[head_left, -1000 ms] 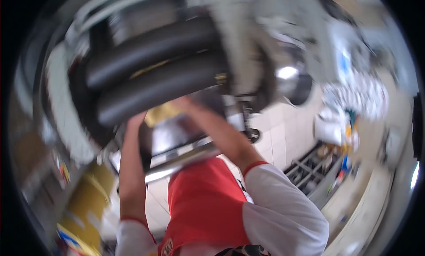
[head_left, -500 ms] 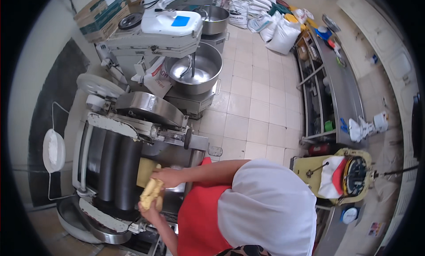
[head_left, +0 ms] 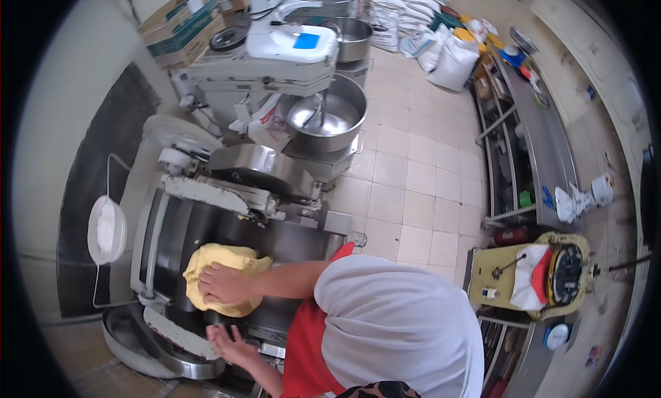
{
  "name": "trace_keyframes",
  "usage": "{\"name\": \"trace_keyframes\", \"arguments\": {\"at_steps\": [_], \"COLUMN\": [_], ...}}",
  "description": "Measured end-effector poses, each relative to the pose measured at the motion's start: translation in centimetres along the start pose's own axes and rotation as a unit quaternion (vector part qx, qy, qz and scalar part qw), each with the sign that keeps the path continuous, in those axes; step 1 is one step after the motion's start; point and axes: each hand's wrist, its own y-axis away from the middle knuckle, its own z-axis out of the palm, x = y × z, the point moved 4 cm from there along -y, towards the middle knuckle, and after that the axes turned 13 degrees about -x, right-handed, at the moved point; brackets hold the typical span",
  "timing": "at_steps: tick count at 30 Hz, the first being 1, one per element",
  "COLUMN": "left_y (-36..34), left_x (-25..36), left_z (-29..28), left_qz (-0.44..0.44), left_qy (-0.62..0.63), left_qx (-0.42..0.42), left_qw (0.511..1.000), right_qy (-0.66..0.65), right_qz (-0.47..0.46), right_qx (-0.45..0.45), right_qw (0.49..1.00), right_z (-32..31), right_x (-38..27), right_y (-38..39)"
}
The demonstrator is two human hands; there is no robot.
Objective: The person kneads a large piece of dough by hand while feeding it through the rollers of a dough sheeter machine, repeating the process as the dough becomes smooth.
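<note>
A white dish (head_left: 121, 238) of white powder sat farthest to the left, against the wall, and above it, a little further right, I saw a cardboard box (head_left: 177, 34). Next came the roller machine, its dark rollers (head_left: 202, 220) lying between worn, pale side frames. The yellow dough (head_left: 227, 257) lay there in one soft, rounded, creased mass, over the rollers and reaching toward the dark metal bed (head_left: 292, 239) on the person's side.

Just below the dough, as I looked, the left hand (head_left: 231, 346) was held clear of it, bare and holding nothing, its fingers spread and loosely bent. The right hand (head_left: 231, 286) rested on top of the dough, fingers extended across it rather than closed around it; I couldn't tell how hard it pressed. Its forearm ran back to a white sleeve (head_left: 396, 301), with a red apron (head_left: 310, 343) showing beneath.

Beyond the machine stood a mixer (head_left: 296, 43) with a steel bowl (head_left: 337, 142) under its head. White sacks (head_left: 453, 62) slumped on the tiled floor (head_left: 406, 171). Over to the right ran a metal-topped counter (head_left: 540, 136), and nearer, a yellow machine (head_left: 485, 264) with a red-and-white cloth (head_left: 529, 277) draped over it.
</note>
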Motion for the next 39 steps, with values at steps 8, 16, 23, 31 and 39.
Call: {"name": "trace_keyframes", "arguments": {"at_steps": [8,16,23,31,39], "left_y": [-1.1,-6.5,-6.3,-7.5,-6.2], "left_x": [-18.5,-18.7,-18.4,-15.7,-10.9], "left_z": [-1.7,1.1,1.8,2.0,2.6], "left_qz": [-0.217,-0.101,-0.126,-0.114,-0.133], "left_qy": [-0.093,-0.088,-0.043,-0.161,-0.050], "left_qx": [-0.047,-0.141,-0.232,-0.219,-0.199], "left_qw": [0.971,0.981,0.963,0.956,0.970], "right_qy": [-0.255,-0.143,-0.315,-0.387,-0.327], "right_qz": [0.026,0.176,0.343,0.264,0.343], "right_qx": [-0.078,0.135,-0.195,-0.246,-0.161], "right_qw": [0.963,0.965,0.863,0.849,0.866], "right_z": [1.5,-0.9,6.9,4.0,-1.9], "right_x": [3.5,7.0,15.3,15.2,13.3], "right_y": [-8.5,11.7,13.5,9.7,4.6]}}
